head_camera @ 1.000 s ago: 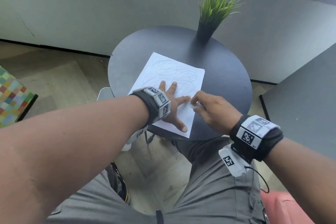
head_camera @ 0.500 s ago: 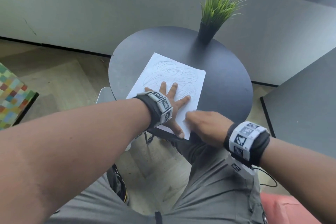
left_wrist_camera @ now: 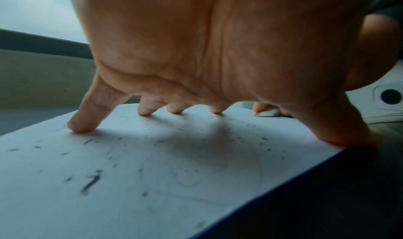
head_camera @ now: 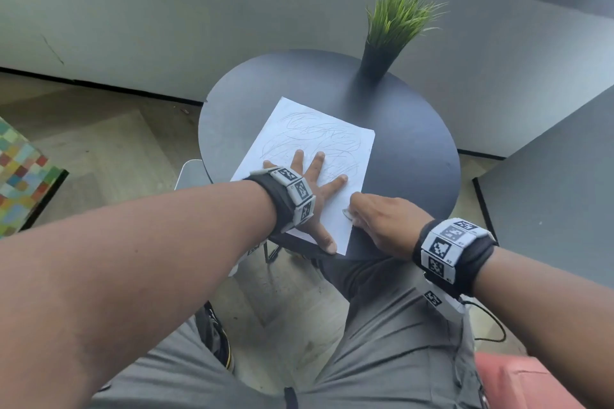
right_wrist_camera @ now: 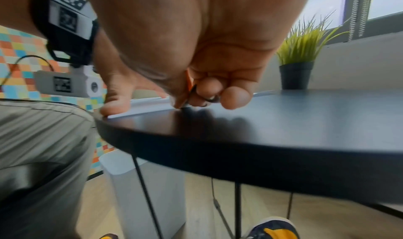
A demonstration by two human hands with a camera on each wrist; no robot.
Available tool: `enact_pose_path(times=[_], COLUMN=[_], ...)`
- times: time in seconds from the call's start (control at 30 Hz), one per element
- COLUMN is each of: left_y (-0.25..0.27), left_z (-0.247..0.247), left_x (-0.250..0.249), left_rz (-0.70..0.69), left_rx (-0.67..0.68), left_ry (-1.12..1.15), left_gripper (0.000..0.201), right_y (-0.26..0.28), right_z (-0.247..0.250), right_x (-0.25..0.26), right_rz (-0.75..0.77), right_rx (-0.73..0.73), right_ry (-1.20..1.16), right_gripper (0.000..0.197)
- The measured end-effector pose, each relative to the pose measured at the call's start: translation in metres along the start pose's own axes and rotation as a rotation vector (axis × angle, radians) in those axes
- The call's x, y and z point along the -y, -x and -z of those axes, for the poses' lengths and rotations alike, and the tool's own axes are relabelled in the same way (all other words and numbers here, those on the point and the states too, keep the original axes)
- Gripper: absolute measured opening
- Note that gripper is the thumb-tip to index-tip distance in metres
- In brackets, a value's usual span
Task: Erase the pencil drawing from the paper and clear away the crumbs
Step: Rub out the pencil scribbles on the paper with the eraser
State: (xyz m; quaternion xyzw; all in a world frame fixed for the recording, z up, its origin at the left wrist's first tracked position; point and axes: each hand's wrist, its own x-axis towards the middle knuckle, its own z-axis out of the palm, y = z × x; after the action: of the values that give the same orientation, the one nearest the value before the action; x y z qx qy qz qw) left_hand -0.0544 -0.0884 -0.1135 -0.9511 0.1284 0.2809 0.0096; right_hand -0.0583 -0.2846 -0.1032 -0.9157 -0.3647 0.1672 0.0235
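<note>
While my right hand pinches a small white eraser in a closed grip at the near right edge of the paper, my left hand lies flat with all 5 fingers spread straight, pressing the sheet down. Pencil scribbles cover its far half, and dark crumbs dot the near part. It lies on the round dark worktop, with a potted plant at the far edge.

Potted grass plant at far rim of round blk table; checkered cushion left.
</note>
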Motion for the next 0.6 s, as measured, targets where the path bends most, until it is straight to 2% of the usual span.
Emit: enact_pose_path(times=[0.13, 0.3, 0.33, 0.43, 0.5, 0.57, 0.6], left_y=[-0.002, -0.003, -0.004, -0.004, -0.004, -0.005, -0.004], left_z=[-0.004, -0.002, -0.003, -0.005, -0.004, -0.003, -0.004], left_x=[0.000, 0.001, 0.002, 0.002, 0.002, 0.003, 0.003], left_rz=[0.010, -0.002, 0.001, 0.002, -0.002, -0.002, 0.000], left_rx=[-0.013, 0.007, 0.001, 0.001, 0.004, 0.006, 0.008], left_ry=[-0.006, -0.003, -0.001, 0.003, 0.005, 0.002, 0.003], left_gripper=[0.140, 0.141, 0.141, 0.140, 0.140, 0.140, 0.140], right_y=[0.011, -0.013, -0.016, -0.014, -0.020, -0.026, -0.026], right_z=[-0.011, 0.004, 0.003, -0.003, 0.006, 0.009, 0.009], right_x=[0.028, 0.006, 0.010, 0.025, 0.016, 0.004, 0.008], right_rz=[0.144, -0.080, -0.053, 0.061, -0.038, -0.138, -0.116], right_rx=[0.137, -0.007, -0.006, 0.116, 0.080, 0.002, -0.002], right_ry=[0.001, 0.007, 0.040, 0.078, 0.053, 0.032, 0.051], right_gripper=[0.015, 0.012, 0.010, 0.019, 0.024, 0.018, 0.018])
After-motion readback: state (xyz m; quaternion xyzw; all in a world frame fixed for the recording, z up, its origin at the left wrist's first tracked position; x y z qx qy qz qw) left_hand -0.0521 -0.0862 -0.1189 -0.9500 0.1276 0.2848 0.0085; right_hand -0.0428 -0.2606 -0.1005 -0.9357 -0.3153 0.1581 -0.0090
